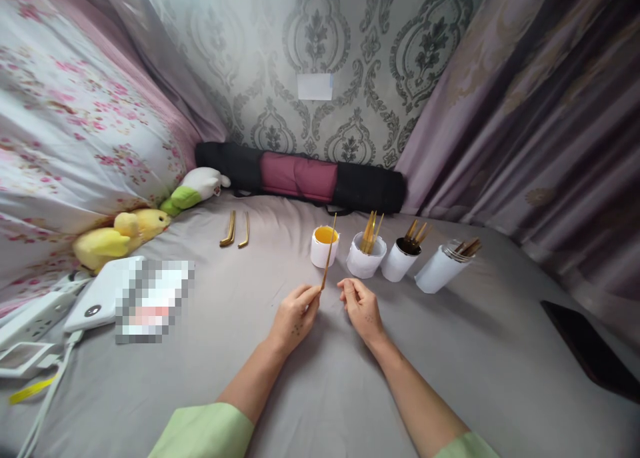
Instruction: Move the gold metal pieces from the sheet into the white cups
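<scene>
My left hand [296, 316] is closed around the lower end of a thin golden-brown stick [329, 251]. The stick points up and leans slightly right, passing in front of a white cup with a yellow inside [324, 253]. My right hand [361, 306] is beside it, thumb and fingers drawn together, with nothing showing between them. Beyond my right hand stands a wider white cup [365, 261] with several golden sticks [369, 235] in it. Farther right are a narrower white cup [399, 266] and a white jar [440, 269], both holding brownish sticks.
Bent gold metal straws [229, 230] lie on the grey sheet [225, 391]. At left are a white power bank [103, 298], power strip [37, 315] and plush toys [113, 238]. A dark phone [587, 345] lies right; a black-and-maroon roll [300, 176] runs along the wall.
</scene>
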A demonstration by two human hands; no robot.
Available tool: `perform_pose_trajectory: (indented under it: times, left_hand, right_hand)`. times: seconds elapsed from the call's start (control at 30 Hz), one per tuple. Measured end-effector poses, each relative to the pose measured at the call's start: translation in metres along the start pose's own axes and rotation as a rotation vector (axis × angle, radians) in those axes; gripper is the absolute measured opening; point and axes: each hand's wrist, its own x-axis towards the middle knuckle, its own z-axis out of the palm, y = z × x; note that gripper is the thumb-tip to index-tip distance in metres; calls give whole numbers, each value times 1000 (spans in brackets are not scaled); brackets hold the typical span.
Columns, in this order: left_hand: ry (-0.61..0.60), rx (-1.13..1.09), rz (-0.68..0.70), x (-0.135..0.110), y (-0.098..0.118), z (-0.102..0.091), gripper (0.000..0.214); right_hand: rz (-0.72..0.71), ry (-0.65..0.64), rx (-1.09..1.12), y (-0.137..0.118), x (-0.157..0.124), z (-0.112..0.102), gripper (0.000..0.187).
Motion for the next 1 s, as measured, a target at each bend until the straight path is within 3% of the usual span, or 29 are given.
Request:
perform_pose_trajectory:
  times: [0.37, 1.0]
  left_hand:
    - [-92, 383, 263, -2, -7, 0, 29]
    - [-163, 577, 350, -2, -8, 1, 30]
  right_hand:
    - [-65, 14, 43, -3, -1, -1, 28]
    - [-18, 5, 279, -14, -3, -3, 31]
